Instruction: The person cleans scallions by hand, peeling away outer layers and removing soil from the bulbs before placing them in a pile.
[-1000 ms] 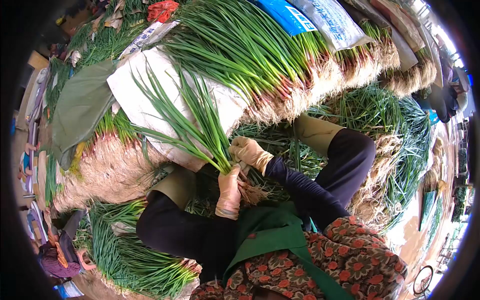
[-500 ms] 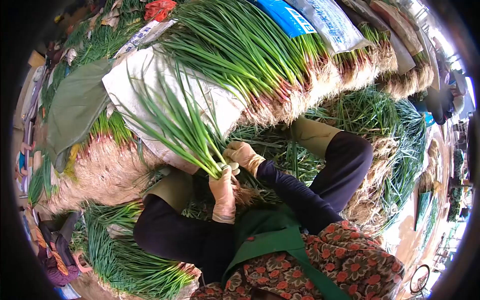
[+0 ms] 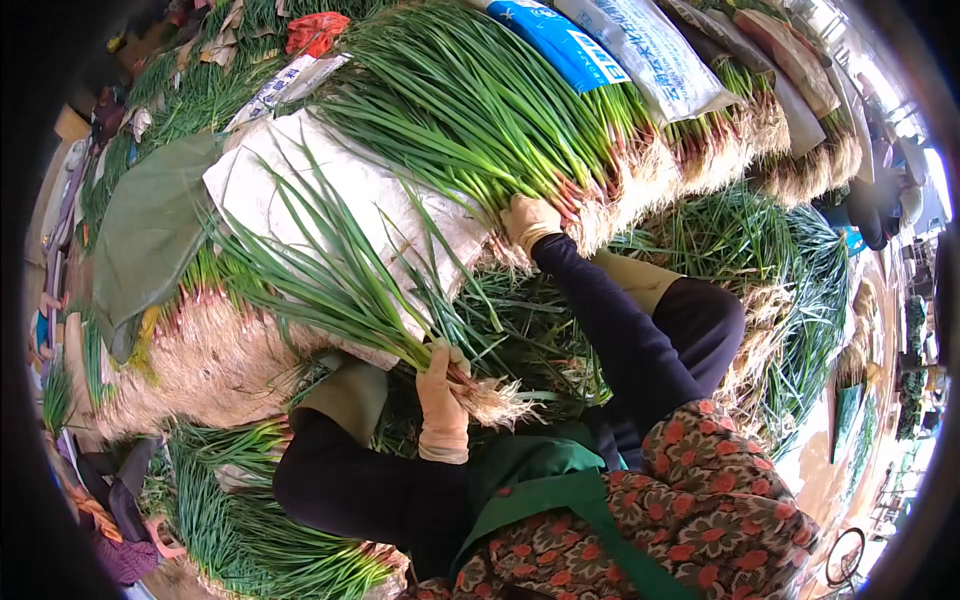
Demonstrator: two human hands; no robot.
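My gloved left hand (image 3: 442, 395) is closed around a bunch of green onions (image 3: 345, 285). Their long leaves fan up and to the left, while pale, stringy roots (image 3: 497, 402) stick out on the right of the fist. At the near edge of a large pile of green onions (image 3: 450, 110), my gloved right hand (image 3: 532, 222) grips among the reddish stalk bases. Its fingertips are partly hidden by the stalks. Between the hands lies a white sheet (image 3: 290, 190), under the leaves of the held bunch.
Blue and white printed bags (image 3: 570, 45) cover part of the pile. A dark green cloth (image 3: 150, 235) drapes over more onions at left. Loose leaves (image 3: 540, 310) cover the ground between my knees, and another heap (image 3: 260, 510) lies at lower left.
My right hand has left the bunch and moved up and right to the pile's root end. My left hand keeps the bunch, now lower and more tilted, its roots more exposed.
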